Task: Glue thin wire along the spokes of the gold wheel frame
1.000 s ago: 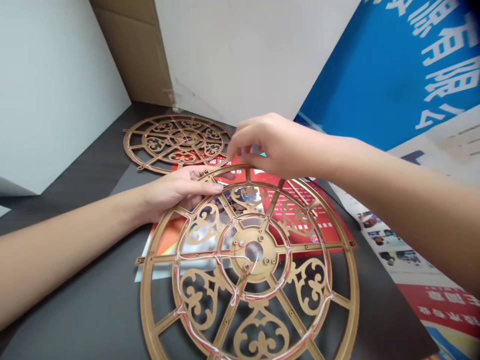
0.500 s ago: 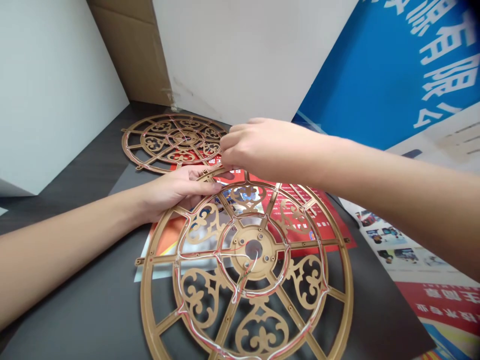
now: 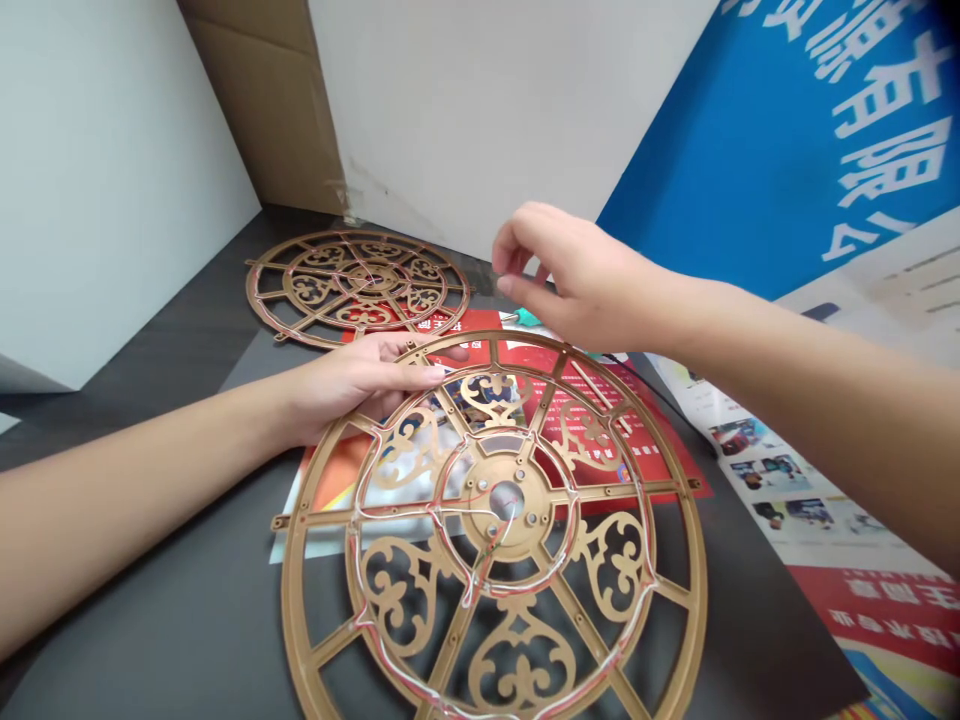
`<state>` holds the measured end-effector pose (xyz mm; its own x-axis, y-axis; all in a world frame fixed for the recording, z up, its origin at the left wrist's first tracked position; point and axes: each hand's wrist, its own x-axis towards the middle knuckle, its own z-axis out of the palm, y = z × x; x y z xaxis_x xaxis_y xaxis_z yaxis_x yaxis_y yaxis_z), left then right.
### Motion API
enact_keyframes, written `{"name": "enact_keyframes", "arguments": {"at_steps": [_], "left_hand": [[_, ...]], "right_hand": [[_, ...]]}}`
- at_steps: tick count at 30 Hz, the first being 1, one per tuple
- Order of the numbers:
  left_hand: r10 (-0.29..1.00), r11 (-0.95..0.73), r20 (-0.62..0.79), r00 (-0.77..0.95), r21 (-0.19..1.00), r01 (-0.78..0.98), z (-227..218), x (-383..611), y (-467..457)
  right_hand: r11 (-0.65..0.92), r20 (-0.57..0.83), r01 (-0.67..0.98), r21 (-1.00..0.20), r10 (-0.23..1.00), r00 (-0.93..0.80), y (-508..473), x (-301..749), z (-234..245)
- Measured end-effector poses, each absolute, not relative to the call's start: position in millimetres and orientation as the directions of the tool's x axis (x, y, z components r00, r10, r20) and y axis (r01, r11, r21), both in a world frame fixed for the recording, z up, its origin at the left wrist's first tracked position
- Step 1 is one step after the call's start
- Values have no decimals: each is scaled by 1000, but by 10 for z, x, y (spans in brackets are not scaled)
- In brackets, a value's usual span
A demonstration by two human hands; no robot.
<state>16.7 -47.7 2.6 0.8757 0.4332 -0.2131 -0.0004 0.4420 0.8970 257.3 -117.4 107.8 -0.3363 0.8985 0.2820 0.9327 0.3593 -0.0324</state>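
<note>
A round gold-coloured openwork frame [image 3: 697, 560] with scroll ornaments fills the lower middle, tilted toward me. Red and white wires [image 3: 397, 512] run along its rings and spokes, with loose ends at the hub. My left hand [image 3: 360, 375] grips its upper left rim, thumb on top and fingers behind. Above the upper right rim, apart from it, hovers my right hand [image 3: 570, 270], fingers loosely curled and thumb slightly apart, nothing visible between them. Just under that hand shows part of a teal-handled tool [image 3: 525, 316]; the rest is hidden.
A second wired openwork frame [image 3: 259, 300] lies flat behind on the dark table [image 3: 187, 290]. Under the front frame are printed red sheets [image 3: 667, 460] and a grey mat [image 3: 750, 620]. White panels [image 3: 480, 110] and a cardboard piece [image 3: 262, 100] stand behind; a blue sign [image 3: 720, 180] is at right.
My right hand has left the frame's upper rim, moving up and to the right, and its fingers have loosened. The teal tool has come into sight. My left hand keeps its grip.
</note>
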Motion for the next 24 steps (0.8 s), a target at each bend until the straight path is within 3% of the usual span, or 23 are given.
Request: {"name": "enact_keyframes", "arguments": {"at_steps": [8, 16, 20, 24], "left_hand": [[459, 422, -238, 856, 906, 25, 38, 160, -482], [458, 417, -224, 861, 909, 15, 19, 161, -468], [490, 434, -245, 837, 901, 9, 25, 158, -462], [487, 453, -253, 836, 891, 6, 49, 160, -475]], "right_hand": [[274, 262, 955, -111, 935, -238, -1193, 2579, 1133], [184, 223, 982, -50, 960, -169, -1161, 2663, 1108], [235, 225, 955, -181, 955, -193, -1233, 2778, 1077], [168, 184, 945, -280, 976, -119, -1522, 2865, 1023]]}}
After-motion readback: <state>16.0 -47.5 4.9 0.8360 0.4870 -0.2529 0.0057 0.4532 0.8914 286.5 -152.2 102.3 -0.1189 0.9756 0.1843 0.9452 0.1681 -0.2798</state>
